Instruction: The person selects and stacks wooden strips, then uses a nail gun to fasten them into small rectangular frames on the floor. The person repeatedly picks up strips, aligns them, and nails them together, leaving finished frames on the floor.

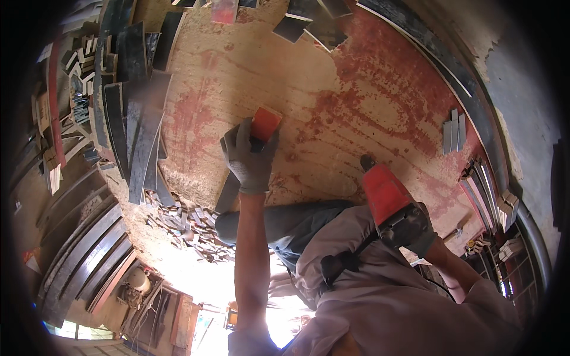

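Observation:
My left hand (250, 165), in a grey glove, is closed on a small red-faced wood block (266, 123) just over the work surface. Dark board pieces show beneath and beside those fingers; whether they are gripped too is hard to tell. A dark strip (228, 193) lies next to my left wrist. On the right, my gloved right hand (420, 232) is wrapped round a red and black power drill (389, 193). The drill's dark front end (368, 161) points up and left, over the stained surface, apart from the block. Part of the right hand is hidden behind the drill.
The red-stained wooden surface (309, 89) spreads out before me. Long dark boards (133, 77) are piled at the left, and narrow grey strips (454, 133) lie at the right. A heap of small offcuts (190, 228) sits at lower left. Dark pieces (292, 26) lie at the far edge.

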Demonstrator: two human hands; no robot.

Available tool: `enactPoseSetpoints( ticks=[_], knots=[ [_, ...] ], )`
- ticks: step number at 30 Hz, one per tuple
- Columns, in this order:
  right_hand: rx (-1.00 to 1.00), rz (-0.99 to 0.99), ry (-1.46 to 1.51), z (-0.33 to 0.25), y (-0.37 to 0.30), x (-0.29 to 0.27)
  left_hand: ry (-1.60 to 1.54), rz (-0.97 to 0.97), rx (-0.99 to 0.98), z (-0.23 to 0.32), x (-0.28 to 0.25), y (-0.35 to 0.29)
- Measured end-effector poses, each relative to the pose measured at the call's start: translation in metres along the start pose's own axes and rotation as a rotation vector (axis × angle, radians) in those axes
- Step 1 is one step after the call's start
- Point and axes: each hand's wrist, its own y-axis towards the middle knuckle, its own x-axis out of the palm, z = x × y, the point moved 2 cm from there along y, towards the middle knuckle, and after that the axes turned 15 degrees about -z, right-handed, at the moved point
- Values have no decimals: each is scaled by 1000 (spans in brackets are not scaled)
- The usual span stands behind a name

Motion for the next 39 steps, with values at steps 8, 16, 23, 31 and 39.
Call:
enactPoseSetpoints(
  ticks=[8, 16, 23, 31, 39],
  knots=[
    [26, -9, -712, -16, 3, -7, 51, 64, 17, -1, 7, -4],
    [-64, -43, 178, 42, 1, -3, 86, 157, 1, -10, 20, -9],
    [-48, 18, -1016, -44, 5, -23, 18, 149, -40, -16, 18, -11],
    [-220, 9, -1090, -4, -15, -48, -42, 61, -115, -12, 8, -14],
    [-37, -150, -1199, -98, 3, -37, -90, 17, -122, -14, 7, -15]
  ],
)
